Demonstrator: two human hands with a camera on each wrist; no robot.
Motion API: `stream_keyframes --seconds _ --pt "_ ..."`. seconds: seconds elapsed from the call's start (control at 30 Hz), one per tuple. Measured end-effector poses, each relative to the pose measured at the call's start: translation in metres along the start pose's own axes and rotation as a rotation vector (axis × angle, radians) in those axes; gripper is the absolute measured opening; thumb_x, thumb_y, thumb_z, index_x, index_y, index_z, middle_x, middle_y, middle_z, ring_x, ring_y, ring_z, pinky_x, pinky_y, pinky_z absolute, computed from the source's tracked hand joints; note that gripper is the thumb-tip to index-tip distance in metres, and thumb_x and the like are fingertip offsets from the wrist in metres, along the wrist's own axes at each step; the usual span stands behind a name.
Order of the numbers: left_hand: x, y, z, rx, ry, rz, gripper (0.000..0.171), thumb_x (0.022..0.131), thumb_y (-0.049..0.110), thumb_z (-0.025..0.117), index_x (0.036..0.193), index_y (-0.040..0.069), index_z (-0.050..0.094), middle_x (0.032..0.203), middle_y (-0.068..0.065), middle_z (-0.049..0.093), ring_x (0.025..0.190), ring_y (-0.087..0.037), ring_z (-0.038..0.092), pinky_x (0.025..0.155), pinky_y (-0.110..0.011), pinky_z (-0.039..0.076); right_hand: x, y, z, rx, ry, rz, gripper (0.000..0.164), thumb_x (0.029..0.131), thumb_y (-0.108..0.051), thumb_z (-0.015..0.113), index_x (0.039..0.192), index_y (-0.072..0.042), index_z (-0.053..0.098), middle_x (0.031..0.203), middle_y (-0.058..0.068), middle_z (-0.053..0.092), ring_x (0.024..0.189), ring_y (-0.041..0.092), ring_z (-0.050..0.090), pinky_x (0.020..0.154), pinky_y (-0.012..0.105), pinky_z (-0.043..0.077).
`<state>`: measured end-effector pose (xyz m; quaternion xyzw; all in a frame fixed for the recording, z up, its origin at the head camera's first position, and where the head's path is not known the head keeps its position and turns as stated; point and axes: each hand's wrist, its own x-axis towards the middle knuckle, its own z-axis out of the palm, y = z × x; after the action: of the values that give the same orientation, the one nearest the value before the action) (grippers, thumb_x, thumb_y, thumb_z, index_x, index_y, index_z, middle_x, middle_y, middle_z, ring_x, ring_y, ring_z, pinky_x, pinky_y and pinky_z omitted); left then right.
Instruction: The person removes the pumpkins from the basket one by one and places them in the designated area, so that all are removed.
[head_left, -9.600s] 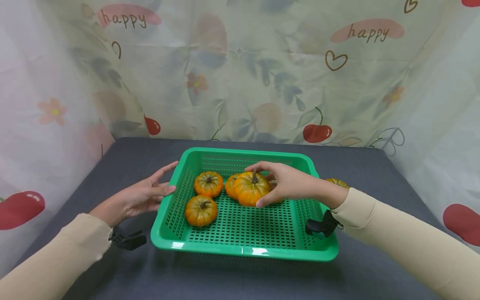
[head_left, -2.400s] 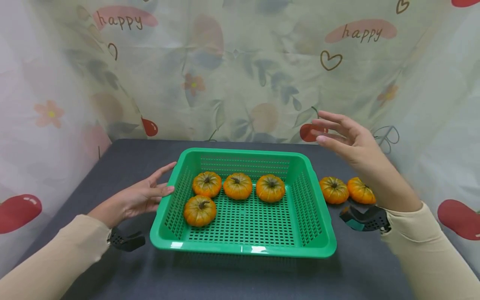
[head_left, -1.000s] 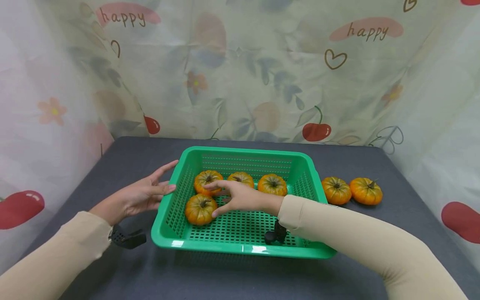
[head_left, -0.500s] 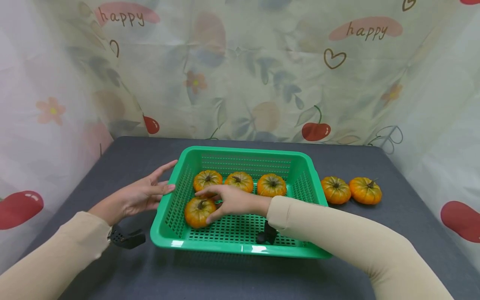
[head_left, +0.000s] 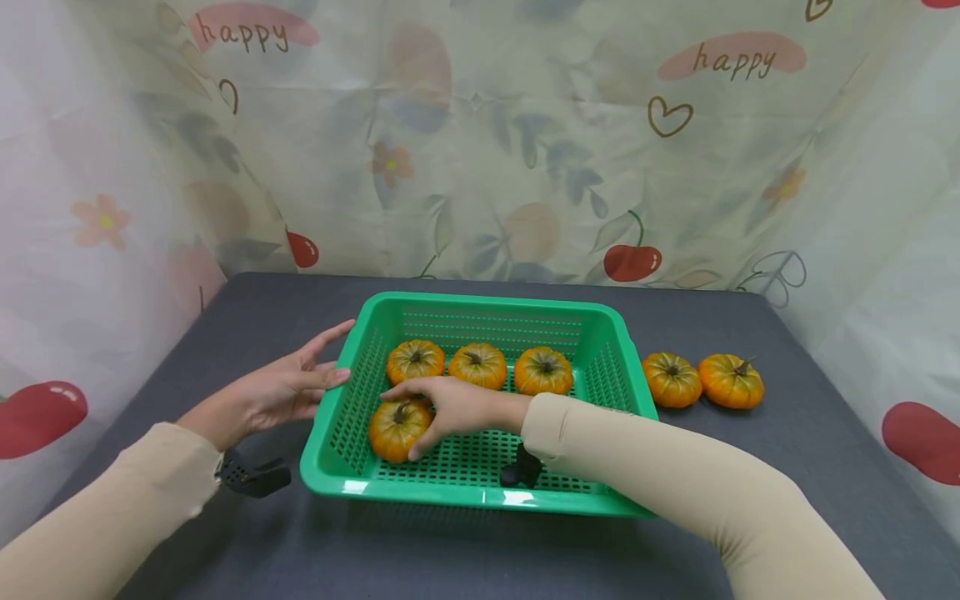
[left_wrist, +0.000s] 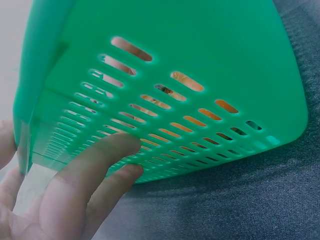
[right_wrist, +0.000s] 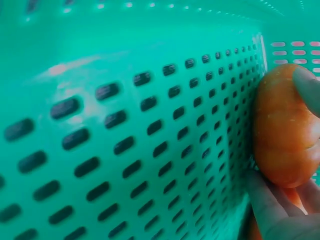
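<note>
A green plastic basket [head_left: 480, 497] with slotted walls stands on the dark cloth. My left hand [head_left: 281, 390] holds its left rim, thumb at the edge, other fingers against the outer wall [left_wrist: 215, 40]. Inside, at the front left, my right hand [head_left: 461, 408] grips a small orange pumpkin [head_left: 392, 433], thumb on the near side and fingers on the far side. In the right wrist view this pumpkin [right_wrist: 282, 130] is close to the basket wall. Three more pumpkins line the back: one at left [head_left: 415, 362], one in the middle [head_left: 480, 364], one at right [head_left: 543, 372].
Two pumpkins, one nearer [head_left: 671, 381] and one farther right [head_left: 731, 382], sit on the cloth outside the basket's right side. A patterned curtain [head_left: 480, 150] encloses the back and both sides of the table [head_left: 480, 558].
My right hand has come from above the right-hand side, reached into the basket and taken hold of the front-left pumpkin, shifting it slightly nearer. The left hand has stayed at the rim.
</note>
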<state>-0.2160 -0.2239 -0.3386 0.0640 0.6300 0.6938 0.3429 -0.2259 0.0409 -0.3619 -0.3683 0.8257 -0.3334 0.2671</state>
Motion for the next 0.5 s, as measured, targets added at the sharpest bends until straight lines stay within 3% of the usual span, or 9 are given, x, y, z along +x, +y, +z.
stream_keyframes --seconds 0.5 --pt "0.000 -0.001 -0.002 0.003 -0.004 0.004 0.087 0.099 0.013 0.055 0.153 0.044 -0.006 0.159 -0.025 0.013 0.102 -0.025 0.069 0.090 -0.047 0.055 -0.007 -0.004 -0.018 -0.050 -0.056 0.005 0.073 0.077 -0.023 0.084 0.142 -0.018 0.050 0.143 -0.004 0.050 0.129 0.012 0.046 0.106 0.027 0.041"
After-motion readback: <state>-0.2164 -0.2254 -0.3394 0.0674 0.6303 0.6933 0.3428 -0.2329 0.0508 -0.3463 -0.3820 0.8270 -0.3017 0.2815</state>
